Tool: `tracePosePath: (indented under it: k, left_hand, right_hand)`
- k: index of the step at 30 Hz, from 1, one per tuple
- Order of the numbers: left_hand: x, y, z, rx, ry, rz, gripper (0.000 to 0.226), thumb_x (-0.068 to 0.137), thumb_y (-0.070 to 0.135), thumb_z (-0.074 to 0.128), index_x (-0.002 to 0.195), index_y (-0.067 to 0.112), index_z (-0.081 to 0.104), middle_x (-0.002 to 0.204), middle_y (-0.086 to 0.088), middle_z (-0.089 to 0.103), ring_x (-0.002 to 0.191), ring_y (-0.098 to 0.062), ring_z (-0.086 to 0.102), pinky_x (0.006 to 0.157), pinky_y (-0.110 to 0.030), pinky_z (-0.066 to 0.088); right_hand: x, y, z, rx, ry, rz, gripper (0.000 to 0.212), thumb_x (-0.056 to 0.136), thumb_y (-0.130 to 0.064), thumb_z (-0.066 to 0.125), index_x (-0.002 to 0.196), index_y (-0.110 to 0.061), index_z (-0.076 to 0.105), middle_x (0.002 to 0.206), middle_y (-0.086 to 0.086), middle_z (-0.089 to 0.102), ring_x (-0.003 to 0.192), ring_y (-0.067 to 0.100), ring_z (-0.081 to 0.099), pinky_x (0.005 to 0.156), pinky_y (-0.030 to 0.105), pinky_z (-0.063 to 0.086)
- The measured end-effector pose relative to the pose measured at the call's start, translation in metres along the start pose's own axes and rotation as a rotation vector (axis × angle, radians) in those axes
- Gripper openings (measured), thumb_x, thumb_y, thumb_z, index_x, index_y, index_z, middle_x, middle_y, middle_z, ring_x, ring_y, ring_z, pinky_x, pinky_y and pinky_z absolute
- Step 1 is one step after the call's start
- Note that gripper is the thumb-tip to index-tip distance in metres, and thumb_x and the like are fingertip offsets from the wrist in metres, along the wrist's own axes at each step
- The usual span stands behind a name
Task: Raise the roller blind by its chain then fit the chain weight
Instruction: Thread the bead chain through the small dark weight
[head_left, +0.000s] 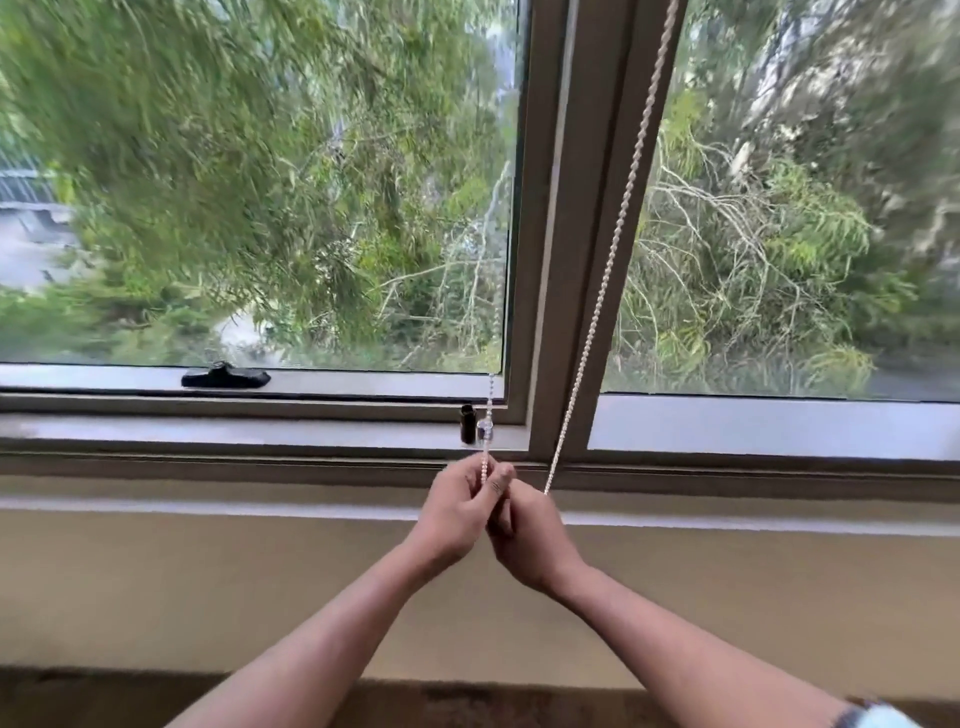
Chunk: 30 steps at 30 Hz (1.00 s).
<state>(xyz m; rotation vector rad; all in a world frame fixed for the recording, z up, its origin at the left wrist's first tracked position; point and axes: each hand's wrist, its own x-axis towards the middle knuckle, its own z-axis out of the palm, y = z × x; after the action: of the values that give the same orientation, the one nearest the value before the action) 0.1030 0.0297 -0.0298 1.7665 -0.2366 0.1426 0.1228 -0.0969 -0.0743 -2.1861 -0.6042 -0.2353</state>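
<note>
A white bead chain (613, 249) runs from the top right down across the window post to my hands. A second strand of the chain rises straight up from my fingers, with a small clear connector (484, 427) on it just above them. My left hand (460, 512) pinches that upright strand. My right hand (524, 535) is pressed against the left and holds the slanted strand's lower end. The blind itself is out of view. A small dark cylinder (467, 423) stands on the sill behind the connector.
The window frame's vertical post (571, 260) rises behind the chain. A black window latch (226, 376) lies on the lower left sash. Beneath the sill (208, 431) is a beige wall (208, 587). Trees fill the glass.
</note>
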Motion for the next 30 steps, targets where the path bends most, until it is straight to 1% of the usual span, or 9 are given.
tracePosePath:
  k: [4,7,11,13,16,19,22,27,30]
  left_hand:
    - [0.010,-0.027,-0.014,0.119,0.011,0.039,0.034,0.101,0.031,0.057,0.069,0.022,0.053,0.052,0.001,0.060,0.048,-0.009,0.055,0.053,-0.023,0.045]
    - [0.014,-0.043,-0.025,0.176,0.000,0.103,0.026,0.100,0.037,0.057,0.075,0.029,0.058,0.061,0.011,0.062,0.056,-0.004,0.056,0.054,-0.027,0.047]
    - [0.019,-0.067,-0.037,0.149,-0.040,0.136,0.018,0.104,0.037,0.053,0.105,0.027,0.068,0.090,0.010,0.075,0.083,-0.010,0.072,0.072,-0.036,0.058]
    - [0.022,-0.078,-0.040,0.174,-0.029,0.175,0.022,0.104,0.039,0.051,0.105,0.024,0.067,0.089,0.008,0.074,0.082,-0.012,0.071,0.070,-0.039,0.058]
    - [0.028,-0.090,-0.039,0.206,-0.002,0.230,0.028,0.104,0.045,0.048,0.094,0.025,0.064,0.082,0.011,0.070,0.076,-0.009,0.069,0.065,-0.035,0.056]
    - [0.034,-0.099,-0.034,0.187,0.051,0.201,0.024,0.102,0.041,0.051,0.087,0.026,0.062,0.078,0.010,0.068,0.072,-0.011,0.066,0.062,-0.033,0.052]
    - [0.036,-0.109,-0.030,0.181,0.083,0.170,0.018,0.100,0.033,0.057,0.084,0.027,0.061,0.075,0.010,0.068,0.069,-0.012,0.067,0.062,-0.033,0.052]
    - [0.041,-0.115,-0.031,0.168,0.182,0.134,0.020,0.098,0.021,0.062,0.093,0.040,0.062,0.081,0.012,0.072,0.073,-0.013,0.070,0.063,-0.030,0.055]
    - [0.043,-0.118,-0.039,0.161,0.217,0.086,0.017,0.098,0.017,0.061,0.102,0.034,0.066,0.093,0.015,0.075,0.079,-0.012,0.072,0.068,-0.032,0.058]
  right_hand:
    - [0.008,-0.003,0.016,0.004,-0.013,-0.027,0.043,0.085,-0.018,0.043,0.107,-0.054,0.050,0.095,-0.024,0.061,0.089,-0.001,0.062,0.074,0.014,0.050]
    - [0.011,-0.001,0.025,-0.035,0.000,-0.045,0.039,0.092,-0.005,0.046,0.119,-0.031,0.056,0.108,-0.011,0.060,0.101,0.013,0.059,0.088,0.035,0.054]
    - [0.010,0.007,0.034,-0.182,0.100,-0.158,0.038,0.106,-0.010,0.038,0.141,-0.003,0.053,0.135,0.011,0.060,0.129,0.025,0.057,0.113,0.038,0.047]
    - [0.008,0.009,0.035,-0.208,0.131,-0.199,0.040,0.107,-0.010,0.035,0.141,0.002,0.053,0.137,0.015,0.060,0.131,0.026,0.057,0.117,0.032,0.044]
    - [0.007,0.011,0.035,-0.194,0.208,-0.183,0.036,0.101,-0.003,0.045,0.133,0.001,0.061,0.129,0.014,0.067,0.124,0.023,0.062,0.113,0.027,0.047]
    - [0.011,0.014,0.030,-0.135,0.359,-0.076,0.028,0.092,0.003,0.062,0.116,-0.011,0.070,0.108,0.000,0.071,0.100,0.014,0.068,0.089,0.031,0.059]
    - [0.026,0.017,0.029,-0.087,0.495,0.080,0.022,0.092,0.002,0.065,0.105,-0.016,0.068,0.097,-0.007,0.068,0.087,0.009,0.066,0.074,0.033,0.057]
    - [0.062,0.024,0.037,0.074,0.426,0.202,0.020,0.100,-0.001,0.057,0.110,-0.015,0.066,0.100,-0.002,0.070,0.072,0.011,0.072,0.074,0.041,0.060]
    - [0.084,0.030,0.042,0.145,0.403,0.213,0.016,0.101,-0.010,0.059,0.113,-0.018,0.067,0.102,-0.005,0.069,0.070,0.010,0.070,0.072,0.037,0.060]
